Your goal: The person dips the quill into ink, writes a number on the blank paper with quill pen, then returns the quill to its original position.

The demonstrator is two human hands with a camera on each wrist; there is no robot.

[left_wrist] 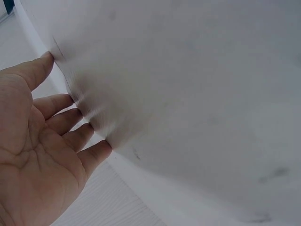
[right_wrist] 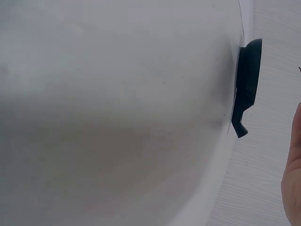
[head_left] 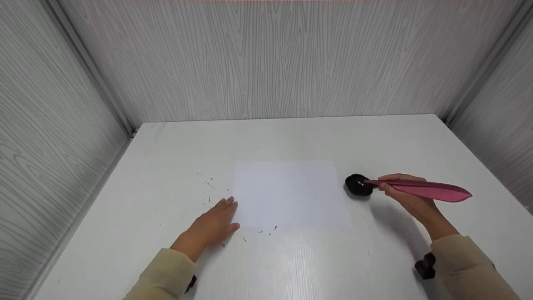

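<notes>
A sheet of white paper [head_left: 291, 194] lies flat on the white table. My left hand [head_left: 215, 221] rests at the paper's left edge, fingers straight, fingertips at its margin; in the left wrist view the fingers of the left hand [left_wrist: 51, 146] are spread on the tabletop. Right of the paper sits a small glossy black rounded pot [head_left: 358, 184]. My right hand [head_left: 410, 198] pinches a quill pen [head_left: 433, 189] with a dark pink feather, its lower end at the pot. The right wrist view has the black pot [right_wrist: 247, 77] and part of the right hand [right_wrist: 292, 174]; the quill's grip is out of sight there.
Small dark flecks [head_left: 211, 178] dot the table left of and below the paper. Grey wood-grain panels [head_left: 266, 62] rise at the back and both sides. A black wrist-worn device [head_left: 425, 266] sticks out by the right sleeve.
</notes>
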